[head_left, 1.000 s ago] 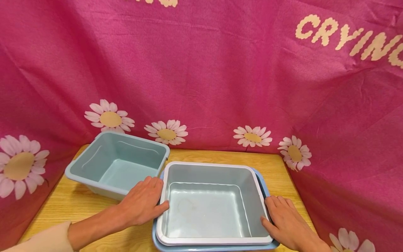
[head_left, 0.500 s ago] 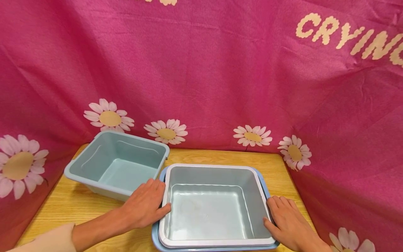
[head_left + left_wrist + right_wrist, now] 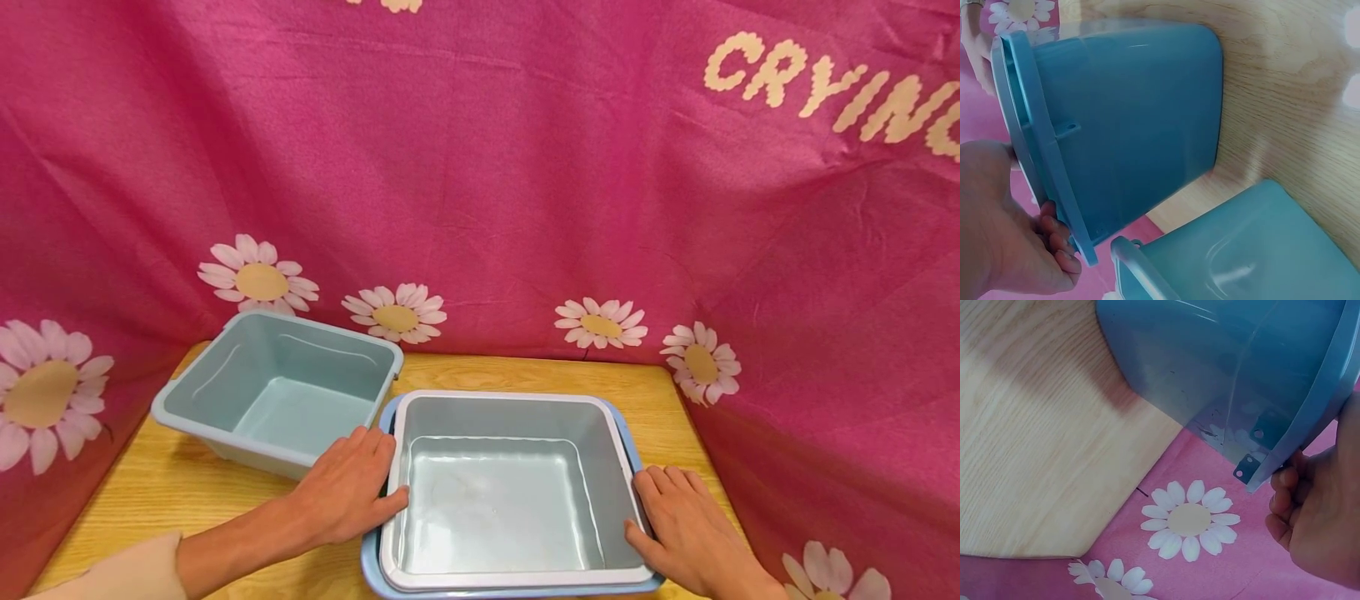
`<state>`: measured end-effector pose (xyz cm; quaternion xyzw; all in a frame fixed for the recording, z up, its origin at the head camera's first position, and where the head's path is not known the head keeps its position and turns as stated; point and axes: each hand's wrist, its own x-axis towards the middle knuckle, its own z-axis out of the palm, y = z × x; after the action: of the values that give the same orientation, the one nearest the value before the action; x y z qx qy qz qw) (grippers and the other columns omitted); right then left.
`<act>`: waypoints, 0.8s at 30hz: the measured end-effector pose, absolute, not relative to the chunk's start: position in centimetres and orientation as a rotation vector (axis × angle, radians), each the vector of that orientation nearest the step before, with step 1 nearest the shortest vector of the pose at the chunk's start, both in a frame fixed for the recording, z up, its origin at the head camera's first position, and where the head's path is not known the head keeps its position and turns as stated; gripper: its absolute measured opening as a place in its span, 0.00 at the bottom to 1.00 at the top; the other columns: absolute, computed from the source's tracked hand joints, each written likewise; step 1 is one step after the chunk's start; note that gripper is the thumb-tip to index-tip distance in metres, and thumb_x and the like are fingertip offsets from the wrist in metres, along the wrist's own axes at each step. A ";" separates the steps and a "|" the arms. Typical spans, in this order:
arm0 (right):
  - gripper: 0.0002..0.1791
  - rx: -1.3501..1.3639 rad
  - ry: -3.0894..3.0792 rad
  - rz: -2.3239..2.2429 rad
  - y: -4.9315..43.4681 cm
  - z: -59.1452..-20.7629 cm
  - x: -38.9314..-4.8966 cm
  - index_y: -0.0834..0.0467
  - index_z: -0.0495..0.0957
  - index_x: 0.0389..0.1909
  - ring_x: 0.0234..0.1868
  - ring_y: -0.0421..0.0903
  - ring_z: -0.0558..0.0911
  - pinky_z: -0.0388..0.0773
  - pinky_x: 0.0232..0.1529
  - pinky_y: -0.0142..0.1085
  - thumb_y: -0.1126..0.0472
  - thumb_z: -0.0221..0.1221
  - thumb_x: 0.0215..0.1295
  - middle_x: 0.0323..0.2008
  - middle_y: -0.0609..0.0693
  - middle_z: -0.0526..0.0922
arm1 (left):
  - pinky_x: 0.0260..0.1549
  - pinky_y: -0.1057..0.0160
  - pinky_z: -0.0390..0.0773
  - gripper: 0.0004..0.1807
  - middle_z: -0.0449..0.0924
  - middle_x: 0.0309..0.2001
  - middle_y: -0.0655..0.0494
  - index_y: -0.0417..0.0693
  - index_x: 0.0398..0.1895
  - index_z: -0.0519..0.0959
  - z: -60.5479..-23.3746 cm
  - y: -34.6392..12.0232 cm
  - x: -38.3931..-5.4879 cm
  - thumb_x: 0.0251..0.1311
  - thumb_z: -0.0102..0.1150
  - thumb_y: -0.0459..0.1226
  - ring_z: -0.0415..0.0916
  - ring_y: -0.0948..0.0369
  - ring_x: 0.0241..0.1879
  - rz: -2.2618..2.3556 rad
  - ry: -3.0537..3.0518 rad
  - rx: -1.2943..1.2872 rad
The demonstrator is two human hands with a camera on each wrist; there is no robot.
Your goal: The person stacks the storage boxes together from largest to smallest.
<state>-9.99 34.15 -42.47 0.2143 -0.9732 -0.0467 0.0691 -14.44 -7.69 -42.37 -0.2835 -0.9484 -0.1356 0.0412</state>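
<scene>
A grey plastic tub (image 3: 517,578) with a pale rim sits nested inside a blue tub (image 3: 371,560), both upright. My left hand (image 3: 348,487) holds the grey tub's left rim, thumb over the inner edge. In the left wrist view its fingers curl under that rim, beside the blue tub's wall (image 3: 1129,119). On the opposite side my right hand (image 3: 690,525) grips the rim with the thumb inside. Curled fingers of the right hand (image 3: 1310,512) show at the rim's edge in the right wrist view. Only the blue tub's rim shows from above.
An open blue-green tub (image 3: 225,447) stands to the left, close to my left hand, with nothing seen inside. Both stand on a wooden table (image 3: 525,371). A pink cloth (image 3: 487,167) with daisies and lettering hangs behind and along the sides.
Since one second ago the grey tub has shifted slightly toward me and right within the blue one, both hands still holding its rim. Over the last half second hardly anything moves.
</scene>
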 end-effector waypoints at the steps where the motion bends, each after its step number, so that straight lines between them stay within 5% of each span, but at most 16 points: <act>1: 0.17 0.654 -2.916 -0.149 34.1 -42.5 -10.0 0.52 0.69 0.34 0.34 0.45 0.67 0.67 0.43 0.46 0.47 0.64 0.56 0.29 0.42 0.63 | 0.33 0.57 0.67 0.21 0.69 0.32 0.54 0.40 0.37 0.72 -42.4 -7.8 -14.4 0.58 0.61 0.50 0.63 0.56 0.32 -0.411 -2.902 -0.869; 10: 0.20 0.611 -2.997 -0.188 33.7 -41.4 -10.0 0.54 0.74 0.35 0.36 0.46 0.71 0.70 0.47 0.49 0.42 0.65 0.58 0.30 0.43 0.72 | 0.35 0.57 0.69 0.26 0.69 0.33 0.57 0.43 0.42 0.74 -42.3 -8.7 -14.6 0.63 0.57 0.59 0.65 0.58 0.34 -0.376 -2.885 -0.922; 16: 0.19 0.527 -2.915 -0.261 32.5 -39.0 -11.1 0.59 0.79 0.33 0.34 0.52 0.78 0.74 0.44 0.50 0.46 0.65 0.60 0.27 0.50 0.79 | 0.35 0.57 0.68 0.19 0.65 0.31 0.61 0.52 0.33 0.70 -41.4 -10.6 -15.5 0.66 0.56 0.56 0.64 0.60 0.35 -0.415 -2.935 -0.869; 24: 0.14 0.566 -2.709 -0.151 28.8 -35.9 -13.8 0.58 0.72 0.22 0.27 0.53 0.75 0.72 0.31 0.45 0.55 0.61 0.61 0.19 0.49 0.69 | 0.34 0.55 0.70 0.15 0.69 0.34 0.59 0.51 0.36 0.71 -40.2 -14.3 -17.4 0.63 0.62 0.50 0.67 0.59 0.35 -0.422 -2.890 -0.784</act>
<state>-13.84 28.75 -35.87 0.2006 -0.9608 -0.0534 0.1840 -17.41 -14.31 -40.24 -0.2589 -0.9540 -0.1394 0.0588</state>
